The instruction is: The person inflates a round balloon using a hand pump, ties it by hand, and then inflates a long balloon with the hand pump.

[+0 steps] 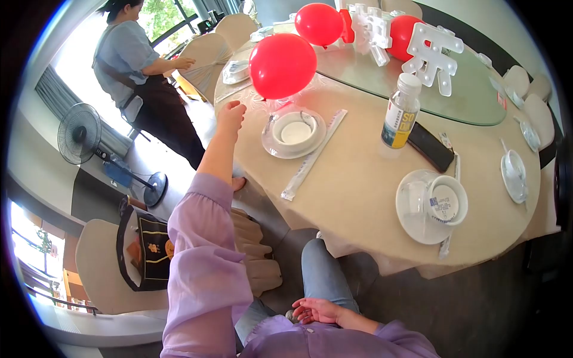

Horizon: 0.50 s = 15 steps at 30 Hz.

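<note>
My left hand is stretched out over the left edge of the round table, its fingers curled closed. Whether anything is inside the fingers is hidden. Just right of it and a little higher is a red balloon, apart from the hand. A wrapped bowl and plate set lies on the cloth to the right of that hand, with a wrapped chopstick packet beside it. My right hand rests palm up in my lap, fingers loosely bent and apart, holding nothing.
On the tablecloth stand a capped bottle, a black phone and another bowl set. White sign letters and more red balloons are on the glass turntable. A person stands left, near a fan; a bag sits on a chair.
</note>
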Each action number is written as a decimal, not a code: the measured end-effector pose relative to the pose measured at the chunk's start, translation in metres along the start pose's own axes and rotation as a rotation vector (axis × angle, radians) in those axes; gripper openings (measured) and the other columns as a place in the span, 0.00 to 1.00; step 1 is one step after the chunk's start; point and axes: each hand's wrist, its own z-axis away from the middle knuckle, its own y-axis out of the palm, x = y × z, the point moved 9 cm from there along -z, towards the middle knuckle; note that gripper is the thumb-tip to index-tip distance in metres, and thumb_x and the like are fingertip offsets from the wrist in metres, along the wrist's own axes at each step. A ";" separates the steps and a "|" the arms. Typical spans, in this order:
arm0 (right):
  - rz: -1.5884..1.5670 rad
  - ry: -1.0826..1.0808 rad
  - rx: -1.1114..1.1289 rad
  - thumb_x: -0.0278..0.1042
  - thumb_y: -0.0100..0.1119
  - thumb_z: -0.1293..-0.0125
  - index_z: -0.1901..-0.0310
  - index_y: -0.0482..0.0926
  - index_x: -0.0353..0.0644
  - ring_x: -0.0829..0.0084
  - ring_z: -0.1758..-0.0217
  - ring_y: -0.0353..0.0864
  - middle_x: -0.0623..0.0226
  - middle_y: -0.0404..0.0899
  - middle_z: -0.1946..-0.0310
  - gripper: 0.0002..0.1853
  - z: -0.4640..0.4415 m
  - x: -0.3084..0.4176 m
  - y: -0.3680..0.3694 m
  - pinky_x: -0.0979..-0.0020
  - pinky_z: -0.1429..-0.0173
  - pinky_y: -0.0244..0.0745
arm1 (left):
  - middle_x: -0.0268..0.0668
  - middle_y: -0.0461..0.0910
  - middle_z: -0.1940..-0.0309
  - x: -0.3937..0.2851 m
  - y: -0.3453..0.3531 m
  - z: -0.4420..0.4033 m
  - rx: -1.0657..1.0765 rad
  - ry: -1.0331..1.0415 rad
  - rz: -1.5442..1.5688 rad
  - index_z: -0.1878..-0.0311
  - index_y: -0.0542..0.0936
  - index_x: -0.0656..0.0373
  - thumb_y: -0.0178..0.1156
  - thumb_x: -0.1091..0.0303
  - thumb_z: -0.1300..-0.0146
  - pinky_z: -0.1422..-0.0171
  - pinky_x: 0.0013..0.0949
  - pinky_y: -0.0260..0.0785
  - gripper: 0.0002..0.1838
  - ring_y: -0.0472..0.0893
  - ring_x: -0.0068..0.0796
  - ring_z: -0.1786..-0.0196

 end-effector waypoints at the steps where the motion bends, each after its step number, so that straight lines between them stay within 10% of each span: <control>1: -0.003 0.003 -0.002 0.40 0.43 0.32 0.49 0.67 0.42 0.73 0.58 0.76 0.63 0.75 0.58 0.15 -0.001 -0.001 0.000 0.70 0.54 0.73 | 0.32 0.75 0.69 0.000 -0.005 0.005 0.025 -0.022 -0.006 0.52 0.74 0.60 0.54 0.66 0.51 0.71 0.23 0.63 0.20 0.73 0.23 0.69; 9: 0.113 0.078 -0.057 0.39 0.42 0.32 0.49 0.67 0.41 0.73 0.58 0.75 0.63 0.74 0.58 0.15 -0.010 -0.006 0.007 0.69 0.53 0.73 | 0.35 0.77 0.67 0.005 -0.079 0.102 0.336 0.315 -0.434 0.56 0.77 0.57 0.55 0.64 0.47 0.62 0.28 0.68 0.15 0.76 0.26 0.66; 13: 0.182 0.139 -0.065 0.39 0.46 0.33 0.52 0.70 0.41 0.71 0.60 0.77 0.62 0.76 0.60 0.13 -0.018 -0.008 0.012 0.67 0.56 0.74 | 0.38 0.77 0.65 -0.033 -0.209 0.220 0.007 0.695 -0.866 0.60 0.77 0.60 0.55 0.69 0.47 0.55 0.30 0.68 0.11 0.76 0.31 0.60; 15: 0.282 0.105 -0.159 0.38 0.47 0.34 0.53 0.71 0.41 0.73 0.62 0.77 0.63 0.77 0.62 0.13 -0.024 0.001 0.005 0.70 0.58 0.74 | 0.41 0.77 0.66 -0.011 -0.326 0.241 -0.351 0.405 -0.745 0.62 0.78 0.61 0.54 0.71 0.46 0.58 0.30 0.69 0.09 0.77 0.31 0.65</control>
